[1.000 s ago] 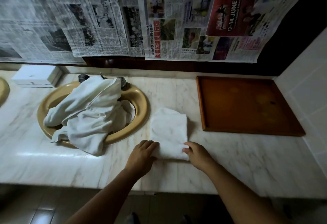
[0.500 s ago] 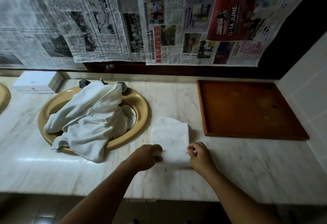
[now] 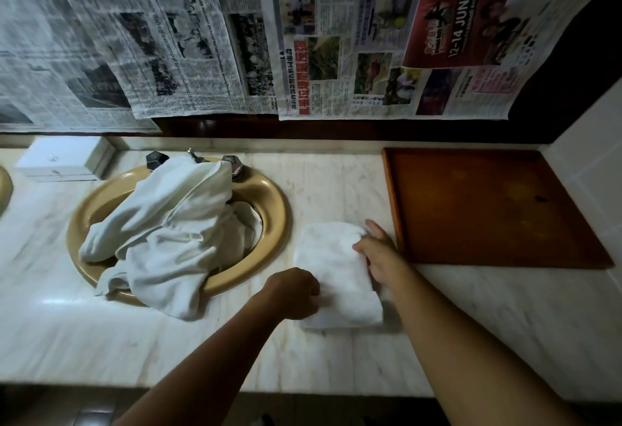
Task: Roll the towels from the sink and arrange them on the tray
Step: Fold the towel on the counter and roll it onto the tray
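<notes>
A folded white towel (image 3: 333,274) lies flat on the marble counter between the sink and the tray. My left hand (image 3: 294,292) is closed on the towel's near left corner. My right hand (image 3: 378,252) rests with spread fingers on the towel's right edge, close to the tray's left rim. A heap of white towels (image 3: 168,230) fills the gold sink (image 3: 272,217) and hangs over its front rim. The brown wooden tray (image 3: 488,210) sits at the right with nothing on it.
Two tap handles (image 3: 156,158) stand behind the sink. A white box (image 3: 64,160) sits at the back left. Newspaper sheets (image 3: 303,38) cover the wall above. A tiled wall (image 3: 592,163) bounds the counter on the right. The counter's front edge (image 3: 235,388) runs below my arms.
My right hand has moved from the towel's near right corner up along its right edge and opened flat. My left hand has stayed closed on the near left corner.
</notes>
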